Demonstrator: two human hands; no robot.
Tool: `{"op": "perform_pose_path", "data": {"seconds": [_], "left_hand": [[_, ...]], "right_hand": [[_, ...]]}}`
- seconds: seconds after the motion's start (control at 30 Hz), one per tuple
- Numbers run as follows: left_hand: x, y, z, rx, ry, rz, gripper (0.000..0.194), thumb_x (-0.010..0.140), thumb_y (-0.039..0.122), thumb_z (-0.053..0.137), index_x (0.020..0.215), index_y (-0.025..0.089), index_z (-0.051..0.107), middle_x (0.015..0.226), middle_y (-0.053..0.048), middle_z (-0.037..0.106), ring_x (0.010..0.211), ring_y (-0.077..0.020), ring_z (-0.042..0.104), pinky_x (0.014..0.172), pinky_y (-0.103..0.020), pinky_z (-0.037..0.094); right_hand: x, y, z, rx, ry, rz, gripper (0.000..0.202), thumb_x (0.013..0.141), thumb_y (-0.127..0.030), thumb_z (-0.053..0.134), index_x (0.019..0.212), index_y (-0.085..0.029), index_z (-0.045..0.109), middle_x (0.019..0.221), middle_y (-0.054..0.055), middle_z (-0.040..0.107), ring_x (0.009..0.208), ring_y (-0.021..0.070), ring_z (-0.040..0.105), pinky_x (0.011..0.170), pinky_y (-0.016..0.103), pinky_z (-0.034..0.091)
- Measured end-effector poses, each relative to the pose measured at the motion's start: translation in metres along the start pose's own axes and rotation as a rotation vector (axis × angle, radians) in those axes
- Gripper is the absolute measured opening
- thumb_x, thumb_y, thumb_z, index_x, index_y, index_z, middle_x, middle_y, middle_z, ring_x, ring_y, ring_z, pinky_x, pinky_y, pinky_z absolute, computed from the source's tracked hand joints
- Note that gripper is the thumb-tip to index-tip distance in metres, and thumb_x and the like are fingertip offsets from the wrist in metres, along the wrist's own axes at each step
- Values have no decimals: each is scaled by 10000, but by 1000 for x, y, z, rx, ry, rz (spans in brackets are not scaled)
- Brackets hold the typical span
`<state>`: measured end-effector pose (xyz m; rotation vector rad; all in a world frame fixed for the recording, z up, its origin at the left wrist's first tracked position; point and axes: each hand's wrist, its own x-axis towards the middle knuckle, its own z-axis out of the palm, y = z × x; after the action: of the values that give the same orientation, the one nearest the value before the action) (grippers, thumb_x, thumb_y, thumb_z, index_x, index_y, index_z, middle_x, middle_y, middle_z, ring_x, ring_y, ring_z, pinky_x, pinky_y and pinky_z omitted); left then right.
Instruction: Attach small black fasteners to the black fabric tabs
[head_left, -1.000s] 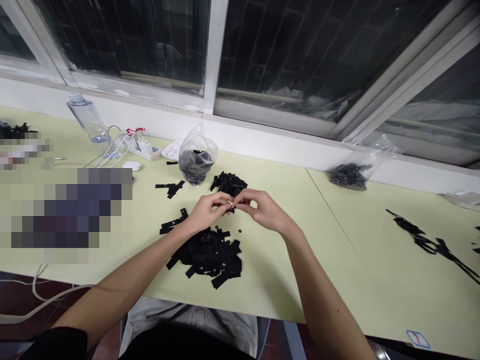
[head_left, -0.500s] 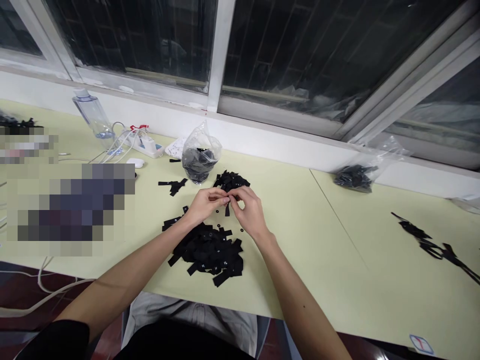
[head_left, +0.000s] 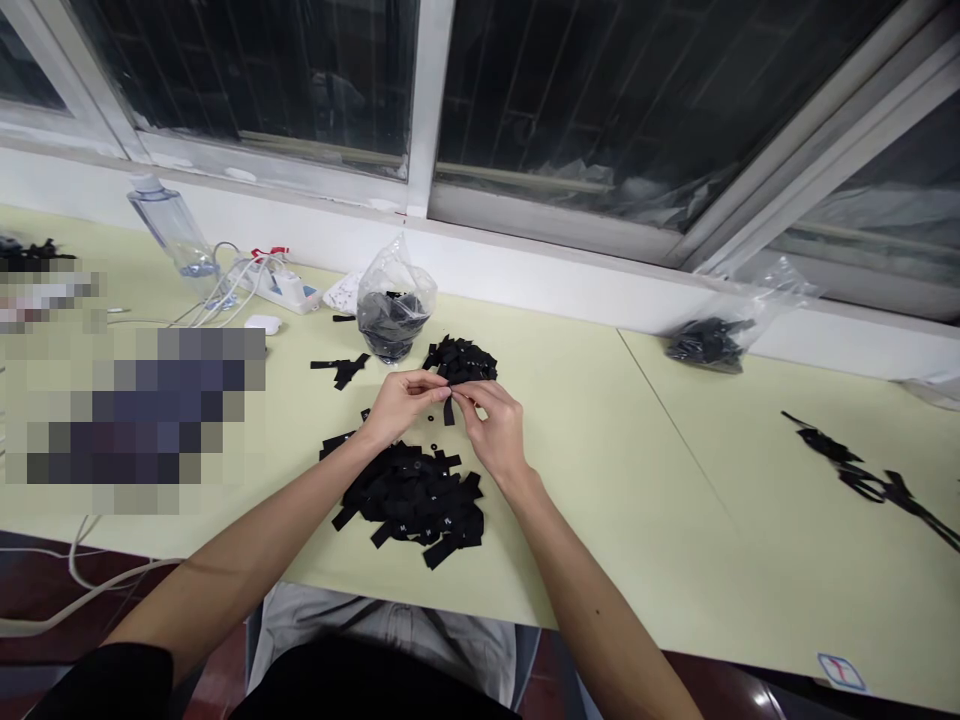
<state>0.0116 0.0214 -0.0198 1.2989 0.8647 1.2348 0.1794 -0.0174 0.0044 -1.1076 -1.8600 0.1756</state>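
My left hand [head_left: 406, 404] and my right hand [head_left: 495, 425] meet fingertip to fingertip, both pinching a small black fabric strip [head_left: 448, 411] that hangs down between them. Just behind the fingers lies a smaller heap of black strips [head_left: 459, 358]. Nearer to me, below the hands, spreads a larger pile of black strips [head_left: 412, 498], some with small white marks. Between the piles, small black rings [head_left: 433, 447] rest on the table. Whatever else the fingertips hold is too small to tell.
A clear bag of black pieces [head_left: 393, 318] stands behind the left hand, near loose strips [head_left: 342, 370]. Further left are a power strip [head_left: 281, 285] with cables and a bottle [head_left: 174, 232]. On the right lie another bag [head_left: 709, 342] and black straps [head_left: 862, 478].
The view has shifted slightly, so the scene sits a little further left and up. My right hand's fingers look somewhat straighter; the strip remains between both hands.
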Motion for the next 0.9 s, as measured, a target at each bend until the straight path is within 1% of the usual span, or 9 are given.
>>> {"op": "perform_pose_path", "data": {"seconds": [0.1, 0.23, 0.47, 0.57, 0.7, 0.8, 0.9], "left_hand": [[-1, 0, 0, -7, -20, 6, 261, 695, 355, 832, 860, 161, 773, 861, -67, 753, 826, -199, 693, 842, -346, 543], [-2, 1, 0, -17, -41, 0, 268, 720, 357, 814, 914, 174, 784, 932, -74, 765, 875, -206, 698, 881, -361, 537], [-1, 1, 0, 21, -25, 5, 294, 751, 378, 783, 952, 162, 779, 932, -82, 768, 877, -212, 701, 857, -357, 549], [-1, 2, -1, 39, -37, 16, 296, 754, 384, 779, 952, 164, 779, 942, -85, 767, 897, -219, 705, 875, -367, 551], [-2, 2, -2, 64, -49, 33, 295, 753, 382, 780, 955, 167, 776, 954, -84, 765, 914, -224, 706, 895, -375, 552], [-2, 1, -1, 72, -49, 42, 288, 754, 371, 782, 950, 160, 772, 938, -85, 763, 891, -216, 707, 876, -365, 559], [-3, 1, -1, 89, -51, 50, 282, 755, 377, 779, 931, 157, 772, 927, -85, 761, 874, -215, 706, 859, -361, 563]], "right_hand": [[0, 2, 0, -12, 6, -7, 203, 967, -225, 534, 982, -245, 735, 964, 43, 734, 892, 215, 653, 811, 375, 540], [0, 3, -2, -43, 7, 3, 219, 971, -242, 526, 1000, -252, 743, 979, 49, 742, 887, 223, 666, 813, 385, 548], [-1, 3, 0, -73, -20, -7, 230, 982, -266, 516, 1033, -257, 740, 997, 55, 747, 886, 235, 673, 827, 412, 550], [-2, 5, 1, -85, -31, -30, 220, 980, -258, 520, 1042, -253, 731, 1014, 56, 741, 897, 234, 671, 827, 406, 550], [-3, 6, 1, -77, -36, -61, 221, 967, -198, 511, 1060, -228, 709, 1038, 70, 727, 922, 228, 660, 850, 395, 539], [-3, 4, 1, -42, -42, -19, 222, 946, -164, 504, 1038, -218, 699, 1019, 70, 717, 914, 221, 651, 833, 379, 535], [-1, 2, 0, 16, -50, 73, 210, 938, -172, 497, 997, -218, 693, 949, 63, 708, 841, 207, 642, 752, 350, 535]]}}
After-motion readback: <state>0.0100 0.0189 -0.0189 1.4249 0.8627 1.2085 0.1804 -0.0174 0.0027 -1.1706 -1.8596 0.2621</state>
